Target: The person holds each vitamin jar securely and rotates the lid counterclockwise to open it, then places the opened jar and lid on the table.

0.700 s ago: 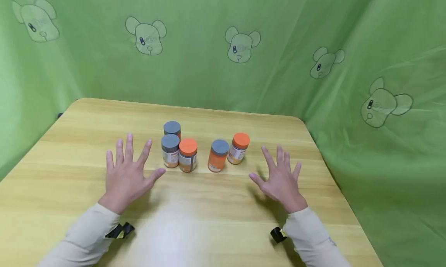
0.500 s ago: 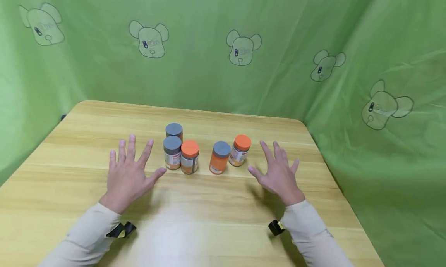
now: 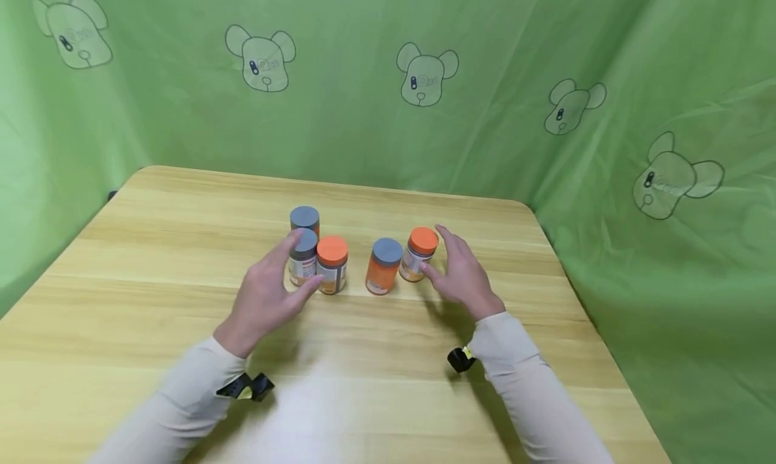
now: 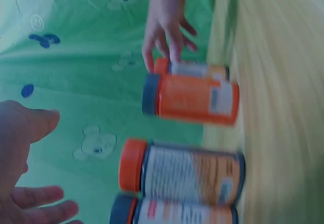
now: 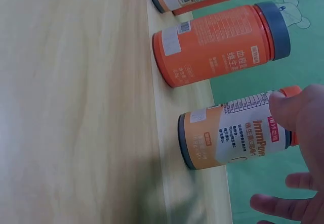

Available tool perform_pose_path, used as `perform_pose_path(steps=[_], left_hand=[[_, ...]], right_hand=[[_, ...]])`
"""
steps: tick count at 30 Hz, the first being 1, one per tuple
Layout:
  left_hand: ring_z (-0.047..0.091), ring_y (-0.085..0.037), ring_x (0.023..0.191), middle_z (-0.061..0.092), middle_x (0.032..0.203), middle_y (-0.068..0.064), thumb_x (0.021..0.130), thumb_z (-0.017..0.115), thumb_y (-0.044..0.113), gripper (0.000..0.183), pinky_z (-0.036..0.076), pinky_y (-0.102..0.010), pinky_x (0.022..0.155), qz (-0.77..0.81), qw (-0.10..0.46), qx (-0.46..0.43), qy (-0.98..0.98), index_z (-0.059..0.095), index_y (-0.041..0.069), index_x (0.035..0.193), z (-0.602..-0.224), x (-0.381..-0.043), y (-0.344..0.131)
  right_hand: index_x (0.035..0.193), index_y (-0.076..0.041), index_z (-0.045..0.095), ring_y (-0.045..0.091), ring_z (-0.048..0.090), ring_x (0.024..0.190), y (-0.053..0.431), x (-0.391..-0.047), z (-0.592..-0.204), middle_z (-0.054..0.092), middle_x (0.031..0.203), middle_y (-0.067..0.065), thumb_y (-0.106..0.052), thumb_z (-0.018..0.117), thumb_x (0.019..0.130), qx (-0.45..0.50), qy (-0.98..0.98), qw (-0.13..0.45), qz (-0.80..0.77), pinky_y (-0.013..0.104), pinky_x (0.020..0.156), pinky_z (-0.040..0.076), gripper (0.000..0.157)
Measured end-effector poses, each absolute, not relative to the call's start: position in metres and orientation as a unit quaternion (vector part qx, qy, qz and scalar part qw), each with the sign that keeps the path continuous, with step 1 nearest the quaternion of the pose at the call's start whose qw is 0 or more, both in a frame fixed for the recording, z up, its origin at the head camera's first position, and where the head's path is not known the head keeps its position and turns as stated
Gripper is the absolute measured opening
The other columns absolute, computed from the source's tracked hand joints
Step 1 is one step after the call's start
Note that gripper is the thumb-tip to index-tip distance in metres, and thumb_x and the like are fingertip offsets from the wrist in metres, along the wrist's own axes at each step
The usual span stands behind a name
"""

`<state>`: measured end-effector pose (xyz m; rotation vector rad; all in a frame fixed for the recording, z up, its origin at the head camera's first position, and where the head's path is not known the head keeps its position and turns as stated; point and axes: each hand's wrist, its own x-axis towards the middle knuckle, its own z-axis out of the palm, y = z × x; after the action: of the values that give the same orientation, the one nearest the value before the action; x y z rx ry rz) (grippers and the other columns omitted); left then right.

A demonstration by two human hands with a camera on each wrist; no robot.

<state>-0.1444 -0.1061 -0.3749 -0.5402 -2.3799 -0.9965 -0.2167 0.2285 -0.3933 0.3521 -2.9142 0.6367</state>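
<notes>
Several lidded supplement jars stand upright on the table. My left hand [image 3: 263, 299] is at the left group, its fingertips overlapping a grey-lidded jar with a white label [image 3: 303, 267] and its thumb near the orange-lidded jar [image 3: 332, 269] beside it. In the left wrist view that hand's thumb [image 4: 35, 125] and fingers are spread with nothing between them. My right hand [image 3: 463, 275] is at the rightmost orange-lidded jar [image 3: 414, 263], thumb in front and fingers beyond it. In the right wrist view the thumb [image 5: 286, 107] overlaps that jar's upper end; the other fingers are spread apart.
An orange jar with a grey lid [image 3: 382, 273] stands between the hands. Another grey-lidded jar [image 3: 304, 217] is behind the left group, partly hidden. The wooden table [image 3: 376, 383] ends at a green curtain [image 3: 345, 134] printed with bear heads.
Both hands have moved in toward the jars, the left to the right and the right to the left. Their spread fingers have drawn closer together. The jars stand as before.
</notes>
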Motion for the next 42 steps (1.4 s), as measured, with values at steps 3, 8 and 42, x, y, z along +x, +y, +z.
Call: perform_pose_path(steps=[3,8,42], left_hand=[[0.06,-0.037,0.11,0.061,0.122,-0.025,0.081,0.079,0.022,0.071,0.048,-0.05,0.089,-0.417,0.213,-0.22,-0.856,0.043,0.002,0.139,-0.372,-0.146,-0.093],[0.061,-0.033,0.111,0.061,0.122,-0.022,0.085,0.075,0.019,0.067,0.049,-0.047,0.089,-0.492,0.122,-0.251,-0.825,0.042,0.004,0.141,-0.37,-0.149,-0.073],[0.062,-0.027,0.11,0.06,0.127,-0.016,0.091,0.069,0.027,0.055,0.049,-0.041,0.09,-0.427,-0.022,-0.303,-0.852,0.049,-0.001,0.134,-0.393,-0.157,-0.031]], right_hand=[[0.154,-0.016,0.022,0.037,0.035,0.135,0.226,-0.221,-0.393,0.034,0.15,0.018,-0.041,0.065,0.09,0.125,-0.968,0.059,0.21,0.055,0.102,0.035,0.081],[0.154,-0.019,0.023,0.038,0.039,0.133,0.222,-0.227,-0.391,0.039,0.148,0.018,-0.04,0.064,0.091,0.132,-0.967,0.048,0.211,0.055,0.102,0.035,0.078],[0.138,-0.008,0.037,0.033,0.063,0.1,0.218,-0.224,-0.386,0.063,0.111,0.022,-0.039,0.071,0.087,0.089,-0.959,0.055,0.265,0.047,0.084,0.049,0.069]])
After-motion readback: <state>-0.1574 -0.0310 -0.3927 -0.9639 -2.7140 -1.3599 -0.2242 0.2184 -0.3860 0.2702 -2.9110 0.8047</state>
